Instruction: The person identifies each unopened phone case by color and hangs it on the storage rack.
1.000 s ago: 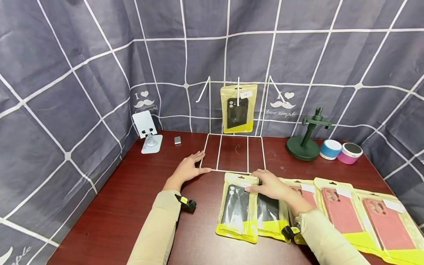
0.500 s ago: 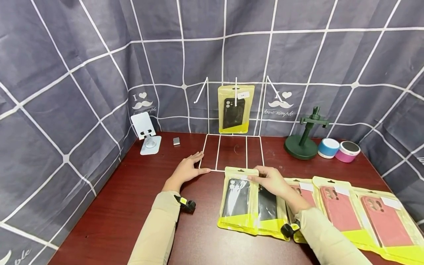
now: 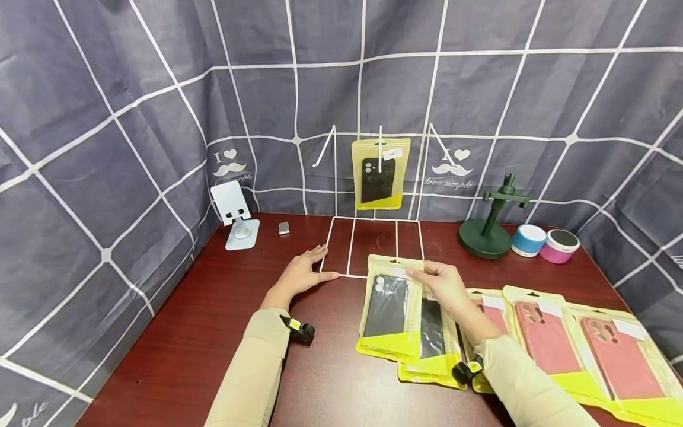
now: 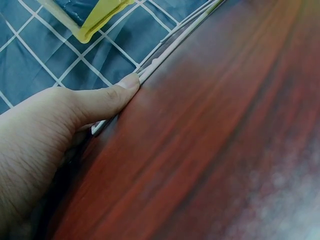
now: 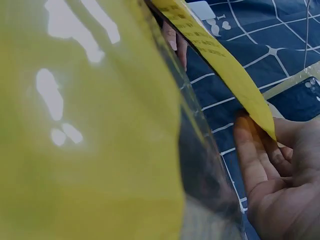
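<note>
Since half a second ago, one black-case packet (image 3: 388, 305) has been lifted at its top edge off the second black-case packet (image 3: 434, 344) and is now held tilted above the worktop (image 3: 187, 350), pinched by the right hand (image 3: 443, 284) near its upper right corner. Fingers flat and relaxed, the left hand (image 3: 301, 274) is rested on the worktop with its thumb touching the front wire of the white rack (image 3: 373, 246), on which another packet (image 3: 380, 175) is hung. Red-case packets (image 3: 581, 350) are laid in a row at the right.
</note>
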{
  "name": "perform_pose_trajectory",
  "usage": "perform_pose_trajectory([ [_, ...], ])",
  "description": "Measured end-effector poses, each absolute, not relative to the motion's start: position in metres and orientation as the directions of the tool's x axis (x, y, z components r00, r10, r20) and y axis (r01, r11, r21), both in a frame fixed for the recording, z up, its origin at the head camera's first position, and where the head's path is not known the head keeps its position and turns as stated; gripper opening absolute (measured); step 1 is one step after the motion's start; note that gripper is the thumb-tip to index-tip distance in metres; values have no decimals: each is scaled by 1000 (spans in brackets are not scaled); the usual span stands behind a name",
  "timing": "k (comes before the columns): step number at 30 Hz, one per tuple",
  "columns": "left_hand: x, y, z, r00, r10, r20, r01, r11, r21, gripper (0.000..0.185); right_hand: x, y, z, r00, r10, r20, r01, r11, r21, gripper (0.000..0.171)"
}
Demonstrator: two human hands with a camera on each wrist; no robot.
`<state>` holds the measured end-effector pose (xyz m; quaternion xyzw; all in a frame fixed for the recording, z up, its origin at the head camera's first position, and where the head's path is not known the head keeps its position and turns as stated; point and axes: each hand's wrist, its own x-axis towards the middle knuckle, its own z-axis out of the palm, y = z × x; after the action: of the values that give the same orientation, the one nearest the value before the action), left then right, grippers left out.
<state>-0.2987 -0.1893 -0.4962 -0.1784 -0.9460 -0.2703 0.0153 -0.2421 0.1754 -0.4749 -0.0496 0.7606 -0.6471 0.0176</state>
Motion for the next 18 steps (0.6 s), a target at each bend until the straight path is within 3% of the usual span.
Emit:
perform_pose_trajectory([
  [6,-298,-191,-497,-939,324,118,338,797,499,93,-239,172,-467,-992,-99,-74,76,-15,-997,35],
  [12,-302,-190,-500,-935,333,120,347,800,490,95,-235,171,-453,-996,-77,-45,51,-79,-996,26],
  [18,-302,-189,-500,-936,330,120,344,798,494,96,-230,165,-435,-998,-64,22,-18,-52,-999,26],
])
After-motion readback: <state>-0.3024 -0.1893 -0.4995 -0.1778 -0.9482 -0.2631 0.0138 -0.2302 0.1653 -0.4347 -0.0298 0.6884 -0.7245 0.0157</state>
